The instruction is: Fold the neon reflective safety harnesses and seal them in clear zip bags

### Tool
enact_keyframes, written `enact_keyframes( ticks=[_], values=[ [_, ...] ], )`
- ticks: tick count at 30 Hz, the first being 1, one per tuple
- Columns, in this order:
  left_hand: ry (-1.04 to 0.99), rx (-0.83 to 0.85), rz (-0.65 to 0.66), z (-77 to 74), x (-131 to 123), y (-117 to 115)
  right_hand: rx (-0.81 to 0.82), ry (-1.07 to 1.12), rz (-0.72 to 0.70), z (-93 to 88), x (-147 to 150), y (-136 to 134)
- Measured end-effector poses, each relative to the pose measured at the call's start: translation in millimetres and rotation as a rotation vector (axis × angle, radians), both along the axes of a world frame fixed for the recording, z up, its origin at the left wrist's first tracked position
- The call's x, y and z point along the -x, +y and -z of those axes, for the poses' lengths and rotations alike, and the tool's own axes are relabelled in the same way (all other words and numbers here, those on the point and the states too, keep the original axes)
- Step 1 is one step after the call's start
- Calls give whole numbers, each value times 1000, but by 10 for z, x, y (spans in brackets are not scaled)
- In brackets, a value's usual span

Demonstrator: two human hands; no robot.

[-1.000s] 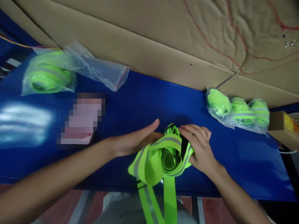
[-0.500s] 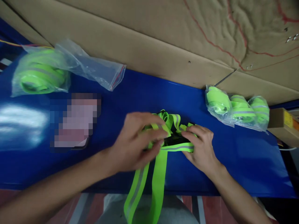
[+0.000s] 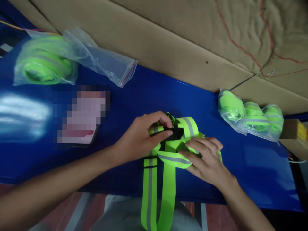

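Between finger and thumb of your left hand [image 3: 141,136]: black part [image 3: 177,132] of the lime strap [image 3: 175,157], pinched. Right hand [image 3: 207,160] closed on its loops alongside. Gathering looks partial; two lengths hang loose toward you. Beyond the right hand: clear bags [image 3: 240,131] holding three coils [image 3: 255,120]. Beyond the left: larger bag [image 3: 108,65], coiled strap [image 3: 43,69] inside.

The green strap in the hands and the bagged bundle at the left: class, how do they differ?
The strap is unbagged; the bundle sits inside a clear bag. Part of the strap dangles past the edge of the table; the bundle lies coiled. Both are bright yellow-green with a grey stripe.
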State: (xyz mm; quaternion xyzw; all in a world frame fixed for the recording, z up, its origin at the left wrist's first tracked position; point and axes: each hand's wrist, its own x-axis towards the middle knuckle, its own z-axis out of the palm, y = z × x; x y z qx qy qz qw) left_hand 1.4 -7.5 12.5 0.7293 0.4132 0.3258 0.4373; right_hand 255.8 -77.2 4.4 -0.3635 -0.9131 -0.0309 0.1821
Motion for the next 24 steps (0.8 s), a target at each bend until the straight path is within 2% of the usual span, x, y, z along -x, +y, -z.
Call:
enact_keyframes(
  ticks=[2, 4, 7, 10, 12, 14, 17, 20, 24],
  values=[
    [-72, 71, -31, -34, 7, 17, 83, -9, -35, 23, 9, 1],
    [-119, 102, 2, -35, 4, 16, 101, 43, -29, 51, 12, 0],
    [-185, 189, 59, -9, -19, -17, 36, 131, 95, 63, -4, -14],
    [-228, 309, 103, 8, -49, -68, 26, 111, 255, 44, -32, -25],
    [-198, 299, 145, 18, -64, -105, 55, 81, 285, 36, -51, -20],
    [-121, 149, 211, 39, -72, -144, 81, 84, 276, 40, -68, -9],
    [16, -171, 277, 104, -80, -199, 126, 120, 283, 60, -83, 8],
    [139, -404, 240, 172, -89, -233, 152, 154, 312, 75, -79, 15],
    [252, -590, 198, 200, -90, -245, 135, 155, 325, 95, -44, 1]
  ],
)
